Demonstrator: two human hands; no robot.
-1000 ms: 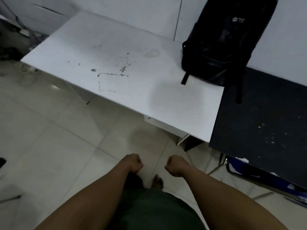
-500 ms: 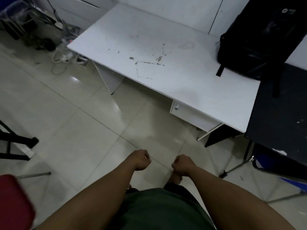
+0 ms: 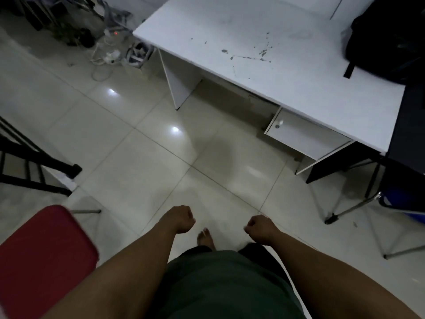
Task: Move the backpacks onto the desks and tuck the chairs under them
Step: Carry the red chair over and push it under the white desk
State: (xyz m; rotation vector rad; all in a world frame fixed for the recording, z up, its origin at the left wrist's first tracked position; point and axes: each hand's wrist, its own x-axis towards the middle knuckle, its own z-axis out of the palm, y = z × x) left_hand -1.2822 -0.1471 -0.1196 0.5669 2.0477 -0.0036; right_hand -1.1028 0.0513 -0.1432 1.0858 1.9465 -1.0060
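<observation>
A black backpack [image 3: 388,40] stands on the far right end of the white desk [image 3: 264,65], against the wall. A black desk [image 3: 411,125] adjoins it on the right, with a blue chair [image 3: 400,203] on chrome legs partly under it. A red chair seat [image 3: 41,256] fills the lower left corner, apart from both desks. My left hand [image 3: 180,218] and my right hand [image 3: 259,227] hang in front of me over the floor, both curled into fists with nothing in them.
A tangle of cables and a power strip [image 3: 110,54] lies on the floor left of the white desk. A black metal frame [image 3: 34,166] stands at the left edge. A small drawer unit [image 3: 301,134] hangs under the white desk. Pale floor tiles [image 3: 161,157] lie between me and the desk.
My view has swung left and back from the desks. The red chair seat has come into view at lower left. Both fists stay closed and have drifted slightly apart.
</observation>
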